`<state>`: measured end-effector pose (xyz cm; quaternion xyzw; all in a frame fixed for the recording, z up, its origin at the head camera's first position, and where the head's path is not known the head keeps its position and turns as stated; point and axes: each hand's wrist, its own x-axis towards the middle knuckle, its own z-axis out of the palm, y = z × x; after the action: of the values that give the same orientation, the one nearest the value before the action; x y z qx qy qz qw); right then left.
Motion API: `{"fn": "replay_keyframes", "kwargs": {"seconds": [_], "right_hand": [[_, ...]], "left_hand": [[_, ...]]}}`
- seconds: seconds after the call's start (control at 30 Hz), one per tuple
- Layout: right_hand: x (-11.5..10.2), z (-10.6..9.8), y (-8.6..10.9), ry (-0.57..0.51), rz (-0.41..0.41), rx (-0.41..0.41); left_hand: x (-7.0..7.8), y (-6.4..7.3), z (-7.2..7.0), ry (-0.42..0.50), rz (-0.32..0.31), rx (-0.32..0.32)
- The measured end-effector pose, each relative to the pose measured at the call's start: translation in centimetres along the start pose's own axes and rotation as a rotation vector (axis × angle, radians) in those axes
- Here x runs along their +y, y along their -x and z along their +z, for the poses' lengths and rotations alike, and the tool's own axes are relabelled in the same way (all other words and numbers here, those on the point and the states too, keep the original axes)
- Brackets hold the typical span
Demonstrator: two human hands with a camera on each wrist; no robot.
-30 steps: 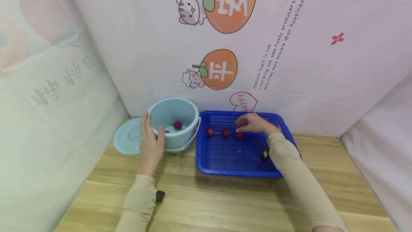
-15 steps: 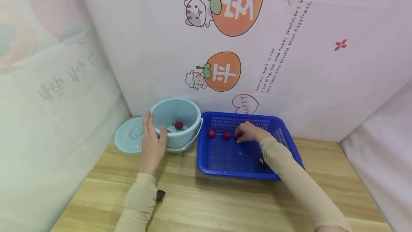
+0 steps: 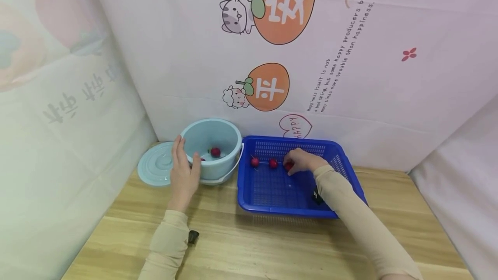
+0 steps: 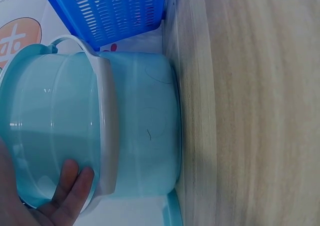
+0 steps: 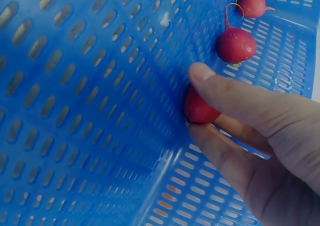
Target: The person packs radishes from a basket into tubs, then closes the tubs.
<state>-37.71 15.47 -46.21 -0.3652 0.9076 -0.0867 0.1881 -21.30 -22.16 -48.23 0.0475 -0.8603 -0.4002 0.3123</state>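
My right hand (image 3: 301, 161) reaches down into the blue basket (image 3: 288, 214). In the right wrist view its thumb and fingers pinch a red radish (image 5: 201, 107) close to the basket's mesh. Two more radishes lie in a row to the left of it in the head view, a nearer radish (image 3: 273, 163) and a farther radish (image 3: 254, 162). My left hand (image 3: 183, 180) rests against the near left side of the light blue bucket (image 3: 218, 170), its fingers extended and the thumb apart. Inside the bucket sits a radish (image 3: 215, 152), with part of another behind the rim.
A light blue lid (image 3: 154, 165) lies on the wooden table (image 3: 241, 245) to the left of the bucket. The bucket's white handle (image 4: 107, 121) hangs down its side, next to the basket. A printed cloth (image 3: 350, 98) stands behind everything.
My right hand has come down from above the radishes and now grips the rightmost one. The left hand stays at the bucket. The head view has shifted slightly.
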Motion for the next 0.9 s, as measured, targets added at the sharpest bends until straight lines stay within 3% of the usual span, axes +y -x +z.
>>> {"fn": "replay_keyframes", "kwargs": {"seconds": [0.3, 0.5, 0.63, 0.9], "right_hand": [[0.1, 0.0, 0.1, -0.007, 0.023, 0.001], [0.1, 0.0, 0.3, -0.072, 0.006, 0.02], [0.5, -0.8, 0.6, -0.194, -0.041, 0.066], [1.1, -3.0, 1.9, -0.548, -0.106, 0.169]], "left_hand": [[0.2, 0.0, 0.0, -0.008, 0.0, -0.008], [0.2, 0.1, 0.0, -0.006, 0.004, -0.003], [0.2, 0.3, 0.0, -0.001, -0.001, -0.011], [0.3, 0.3, 0.0, -0.005, -0.018, -0.008]]}}
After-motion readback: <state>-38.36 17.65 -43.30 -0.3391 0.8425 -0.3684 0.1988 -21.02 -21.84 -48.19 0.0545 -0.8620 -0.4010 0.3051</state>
